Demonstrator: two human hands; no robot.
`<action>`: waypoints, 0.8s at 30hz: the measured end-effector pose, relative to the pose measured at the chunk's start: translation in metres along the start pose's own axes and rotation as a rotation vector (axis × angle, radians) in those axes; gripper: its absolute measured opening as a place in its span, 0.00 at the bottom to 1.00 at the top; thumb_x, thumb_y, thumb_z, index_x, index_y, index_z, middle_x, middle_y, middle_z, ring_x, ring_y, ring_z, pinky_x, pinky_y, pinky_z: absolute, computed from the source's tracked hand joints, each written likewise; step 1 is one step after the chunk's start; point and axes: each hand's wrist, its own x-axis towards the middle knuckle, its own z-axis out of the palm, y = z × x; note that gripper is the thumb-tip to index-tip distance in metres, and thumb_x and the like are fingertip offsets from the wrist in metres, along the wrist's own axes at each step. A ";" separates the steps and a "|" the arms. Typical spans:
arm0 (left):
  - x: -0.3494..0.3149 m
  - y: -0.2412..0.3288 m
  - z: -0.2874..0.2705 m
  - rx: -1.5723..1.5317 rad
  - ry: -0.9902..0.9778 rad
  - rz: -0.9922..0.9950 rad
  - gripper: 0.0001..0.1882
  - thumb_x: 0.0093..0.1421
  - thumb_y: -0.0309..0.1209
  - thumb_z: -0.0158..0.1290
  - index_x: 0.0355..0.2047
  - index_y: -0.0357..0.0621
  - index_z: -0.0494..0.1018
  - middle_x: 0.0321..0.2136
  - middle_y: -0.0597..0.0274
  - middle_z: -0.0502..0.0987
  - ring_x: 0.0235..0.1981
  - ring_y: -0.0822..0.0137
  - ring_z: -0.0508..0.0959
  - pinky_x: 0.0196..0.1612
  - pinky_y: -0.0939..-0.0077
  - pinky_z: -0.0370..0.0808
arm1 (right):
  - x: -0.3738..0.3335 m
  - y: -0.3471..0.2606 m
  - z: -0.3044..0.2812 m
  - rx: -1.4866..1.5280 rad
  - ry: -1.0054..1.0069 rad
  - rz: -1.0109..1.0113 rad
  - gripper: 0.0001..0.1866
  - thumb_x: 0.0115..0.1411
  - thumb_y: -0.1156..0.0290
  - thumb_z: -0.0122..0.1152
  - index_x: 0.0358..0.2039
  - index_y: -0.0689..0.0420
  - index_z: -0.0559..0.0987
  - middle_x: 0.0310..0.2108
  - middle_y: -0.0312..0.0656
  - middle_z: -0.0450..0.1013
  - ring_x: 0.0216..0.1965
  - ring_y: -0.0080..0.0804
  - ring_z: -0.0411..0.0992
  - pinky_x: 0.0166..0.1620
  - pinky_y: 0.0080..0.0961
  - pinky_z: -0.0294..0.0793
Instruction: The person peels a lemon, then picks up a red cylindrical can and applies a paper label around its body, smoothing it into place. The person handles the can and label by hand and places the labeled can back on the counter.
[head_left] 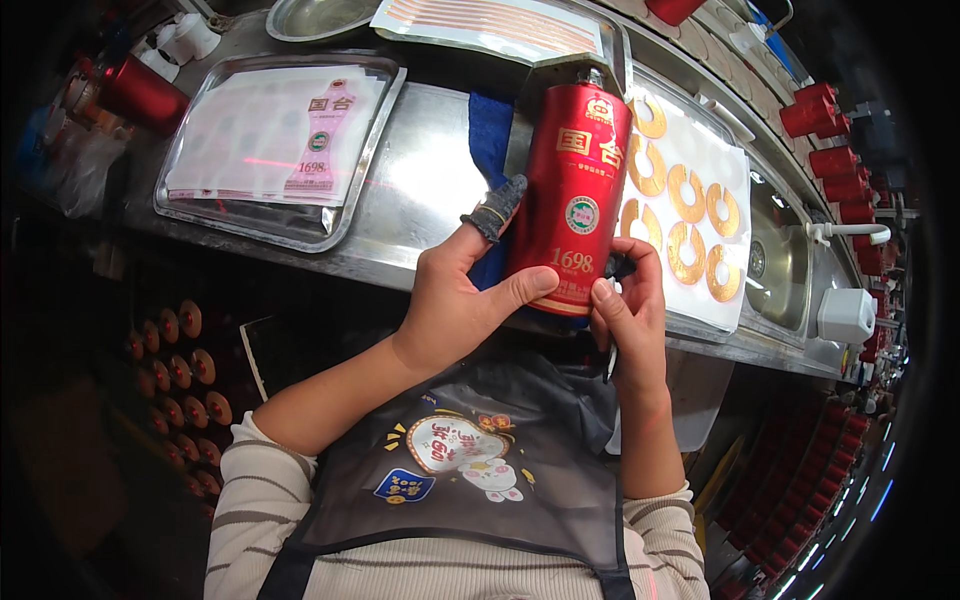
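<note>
A red bottle (565, 190) with gold lettering and a round green-and-white emblem lies tilted in front of me, its neck pointing away. My left hand (465, 270) holds its left side, the thumb resting on the lower front and a dark cover on one finger. At the bottle's lower right, my right hand (632, 310) pinches the edge with thumb and fingers. A thin white pen-like tool (612, 345) sticks out below the right fingers. Behind the bottle is a dark blue cloth (488, 135), partly hidden.
On the metal counter (425, 150), a steel tray (340, 225) at left holds printed decal sheets (270, 135). A sheet of gold ring decals (685, 215) lies right of the bottle, beside a sink (775, 260) with a white faucet (850, 233). Red bottles (820, 115) line the far right.
</note>
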 end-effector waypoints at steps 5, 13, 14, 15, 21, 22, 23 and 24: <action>0.008 0.002 -0.004 -0.045 0.011 -0.033 0.32 0.60 0.33 0.63 0.60 0.29 0.66 0.55 0.52 0.75 0.53 0.72 0.73 0.58 0.76 0.70 | -0.002 -0.006 0.002 -0.038 -0.018 -0.008 0.29 0.60 0.73 0.64 0.58 0.60 0.60 0.54 0.46 0.61 0.38 0.20 0.73 0.40 0.15 0.73; 0.002 0.008 -0.016 -0.153 0.076 -0.113 0.19 0.67 0.27 0.54 0.56 0.30 0.70 0.51 0.54 0.78 0.49 0.74 0.77 0.53 0.81 0.73 | -0.006 0.005 -0.005 -0.060 0.090 -0.030 0.18 0.61 0.73 0.59 0.51 0.60 0.70 0.37 0.35 0.72 0.19 0.10 0.60 0.21 0.09 0.56; 0.000 0.010 -0.018 -0.159 0.088 -0.108 0.19 0.67 0.27 0.53 0.55 0.31 0.70 0.49 0.53 0.79 0.48 0.73 0.78 0.53 0.80 0.73 | -0.011 0.004 -0.004 -0.091 0.116 -0.040 0.16 0.61 0.73 0.58 0.49 0.60 0.72 0.34 0.34 0.72 0.19 0.10 0.60 0.21 0.09 0.57; -0.002 0.011 -0.022 -0.165 0.099 -0.104 0.18 0.66 0.26 0.53 0.54 0.31 0.70 0.47 0.53 0.80 0.47 0.72 0.79 0.52 0.79 0.74 | -0.014 0.003 -0.003 -0.122 0.143 -0.050 0.14 0.62 0.74 0.58 0.48 0.61 0.74 0.31 0.32 0.72 0.19 0.09 0.60 0.21 0.09 0.57; -0.010 0.022 -0.023 -0.117 0.134 -0.123 0.17 0.64 0.22 0.55 0.53 0.33 0.71 0.36 0.58 0.81 0.40 0.73 0.80 0.45 0.82 0.76 | -0.028 -0.008 -0.006 -0.122 0.139 -0.043 0.12 0.63 0.78 0.55 0.46 0.63 0.80 0.29 0.28 0.71 0.22 0.07 0.60 0.25 0.08 0.57; -0.010 0.021 -0.022 -0.092 0.128 -0.112 0.17 0.64 0.22 0.55 0.53 0.33 0.71 0.36 0.58 0.81 0.40 0.74 0.80 0.45 0.82 0.75 | -0.029 -0.008 -0.004 -0.153 0.151 -0.072 0.13 0.63 0.77 0.54 0.47 0.63 0.80 0.26 0.28 0.70 0.20 0.08 0.60 0.24 0.09 0.57; -0.010 0.020 -0.021 -0.066 0.123 -0.100 0.18 0.63 0.22 0.55 0.53 0.34 0.71 0.37 0.59 0.81 0.40 0.74 0.79 0.45 0.83 0.75 | -0.029 -0.007 -0.001 -0.185 0.164 -0.100 0.14 0.63 0.76 0.54 0.47 0.64 0.80 0.24 0.27 0.69 0.19 0.09 0.59 0.22 0.10 0.57; -0.010 0.020 -0.020 -0.041 0.118 -0.088 0.18 0.63 0.21 0.55 0.53 0.34 0.71 0.37 0.59 0.81 0.40 0.75 0.79 0.45 0.83 0.75 | -0.030 -0.007 0.000 -0.195 0.168 -0.114 0.14 0.63 0.75 0.54 0.47 0.64 0.80 0.22 0.27 0.69 0.18 0.09 0.58 0.22 0.10 0.57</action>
